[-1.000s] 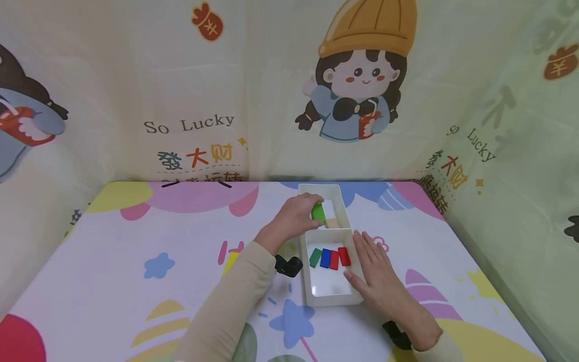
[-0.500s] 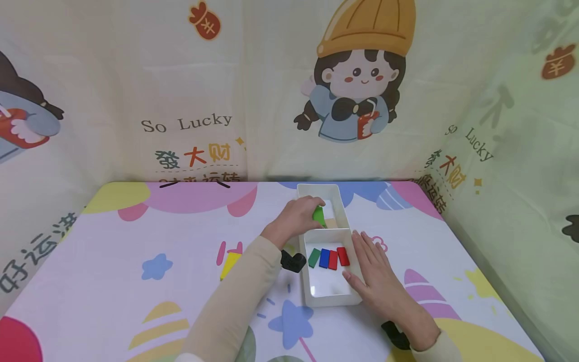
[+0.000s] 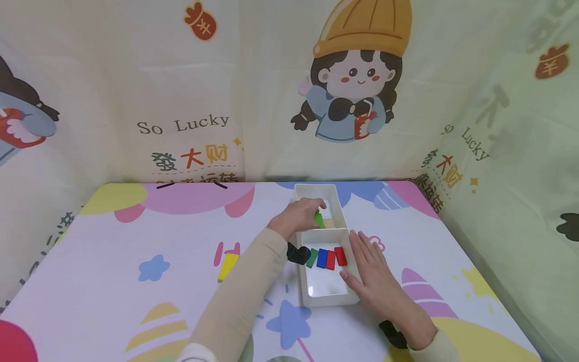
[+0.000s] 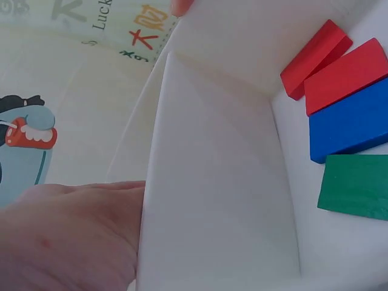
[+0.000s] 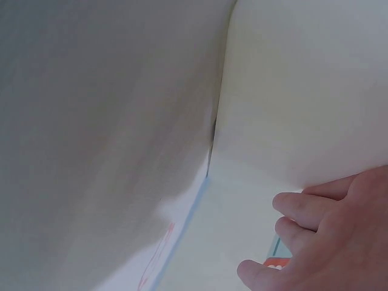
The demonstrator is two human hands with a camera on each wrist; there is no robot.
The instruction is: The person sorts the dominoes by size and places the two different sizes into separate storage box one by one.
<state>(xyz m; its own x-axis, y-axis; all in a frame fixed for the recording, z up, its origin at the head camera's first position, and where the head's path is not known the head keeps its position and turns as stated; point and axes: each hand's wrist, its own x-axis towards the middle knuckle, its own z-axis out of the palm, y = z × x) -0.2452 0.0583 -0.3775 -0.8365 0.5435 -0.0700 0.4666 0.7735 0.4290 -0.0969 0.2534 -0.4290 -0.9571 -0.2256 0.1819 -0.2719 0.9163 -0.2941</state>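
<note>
A yellow oblong block lies on the white patterned surface; the left hand pinches a light-green block in the far section of a white two-compartment box; dark-green, blue and red blocks lie nearer; the right hand, fingers straight, rests along its right wall.

Around the four blocks in the tray: a lone block at nine o'clock, left hand at eleven, right hand at four.

A colourfully printed table carries a white divided tray and, apart to its left, a yellow block.
</note>
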